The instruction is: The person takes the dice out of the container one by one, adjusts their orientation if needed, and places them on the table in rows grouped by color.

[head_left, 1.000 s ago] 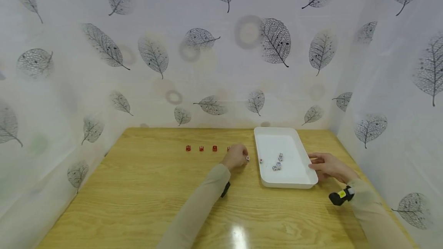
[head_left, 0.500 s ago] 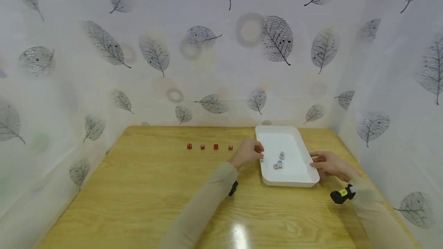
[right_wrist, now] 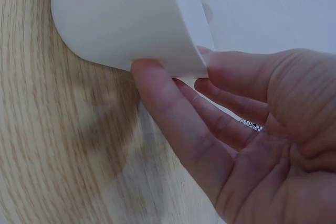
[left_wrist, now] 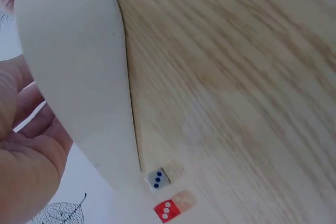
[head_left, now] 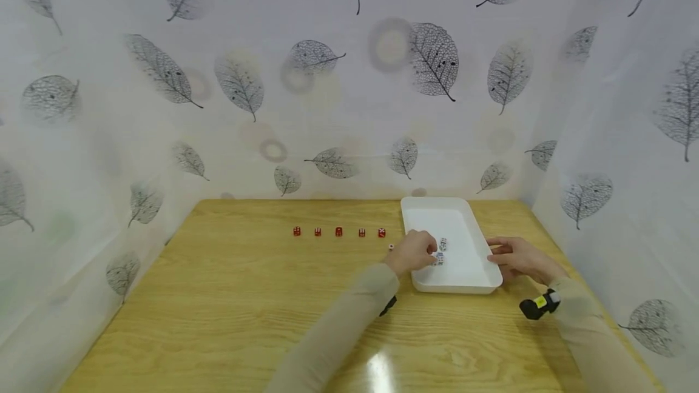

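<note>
A shallow white tray (head_left: 472,241) sits at the right of the table with several white dice in it. My left hand (head_left: 413,251) reaches over the tray's left rim, fingertips right at the white dice (head_left: 440,258); I cannot tell if they pinch one. Another white die (head_left: 443,244) lies just beyond. The left wrist view has this hand (left_wrist: 31,140) partly behind the tray wall (left_wrist: 79,77). My right hand (head_left: 521,259) holds the tray's right side, thumb (right_wrist: 236,72) at the rim and index finger (right_wrist: 163,93) against the outer wall.
Several red dice (head_left: 339,231) stand in a row left of the tray, the rightmost red die (head_left: 381,233) nearest it. A white die (head_left: 391,247) with a red pip lies in front of that one. Leaf-patterned curtains (head_left: 349,108) surround the wooden table (head_left: 229,296).
My left hand has moved right from the table into the tray, leaving a white die below the rightmost red die, which is now uncovered. The right hand stays at the tray.
</note>
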`<control>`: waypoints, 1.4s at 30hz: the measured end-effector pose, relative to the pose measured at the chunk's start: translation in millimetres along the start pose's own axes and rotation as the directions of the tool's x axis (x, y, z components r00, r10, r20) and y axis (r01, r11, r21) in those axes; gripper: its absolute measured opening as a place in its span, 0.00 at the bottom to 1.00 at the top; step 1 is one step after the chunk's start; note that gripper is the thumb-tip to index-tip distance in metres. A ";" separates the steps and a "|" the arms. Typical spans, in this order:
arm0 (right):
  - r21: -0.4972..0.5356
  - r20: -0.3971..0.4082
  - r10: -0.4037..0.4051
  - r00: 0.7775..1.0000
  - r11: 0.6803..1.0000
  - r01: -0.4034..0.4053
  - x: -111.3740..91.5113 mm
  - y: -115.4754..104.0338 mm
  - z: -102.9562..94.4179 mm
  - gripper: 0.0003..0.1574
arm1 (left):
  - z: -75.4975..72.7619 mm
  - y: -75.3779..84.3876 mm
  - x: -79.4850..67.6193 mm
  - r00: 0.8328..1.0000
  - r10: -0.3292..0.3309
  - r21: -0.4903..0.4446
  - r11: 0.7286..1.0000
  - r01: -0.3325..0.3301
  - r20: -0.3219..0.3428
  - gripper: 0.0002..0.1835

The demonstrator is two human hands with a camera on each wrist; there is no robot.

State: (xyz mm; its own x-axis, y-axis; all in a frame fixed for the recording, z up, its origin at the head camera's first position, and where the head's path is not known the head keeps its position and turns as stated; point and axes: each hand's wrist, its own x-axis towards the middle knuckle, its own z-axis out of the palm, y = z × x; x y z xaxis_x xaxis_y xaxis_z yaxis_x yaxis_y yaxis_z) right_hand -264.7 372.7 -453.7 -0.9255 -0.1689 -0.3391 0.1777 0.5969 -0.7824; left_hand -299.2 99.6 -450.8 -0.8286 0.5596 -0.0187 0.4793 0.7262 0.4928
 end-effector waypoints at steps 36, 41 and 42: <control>-0.035 -0.009 -0.023 1.000 0.999 0.023 2.0 -2.7 1.2 0.44 | 2.6 -2.9 -3.3 0.984 -0.034 -0.069 0.997 0.022 -0.173 0.06; -0.039 -0.005 -0.027 1.000 0.999 0.026 -1.9 -3.2 1.4 0.43 | -3.9 -9.4 -5.4 0.983 -0.017 -0.144 0.990 -0.010 -0.183 0.09; -0.038 -0.001 -0.032 0.999 0.999 0.032 -2.9 -3.2 1.5 0.43 | -5.5 -10.7 -5.9 0.983 -0.016 -0.155 0.988 -0.012 -0.181 0.09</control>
State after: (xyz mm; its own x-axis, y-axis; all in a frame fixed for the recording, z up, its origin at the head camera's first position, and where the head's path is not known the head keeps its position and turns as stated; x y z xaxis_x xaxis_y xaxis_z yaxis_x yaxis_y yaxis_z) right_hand -262.1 370.1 -451.0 -0.9311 -0.1871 -0.3132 0.1351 0.6206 -0.7724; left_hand -301.0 86.3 -451.2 -0.8751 0.4658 0.1313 0.4386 0.6486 0.6220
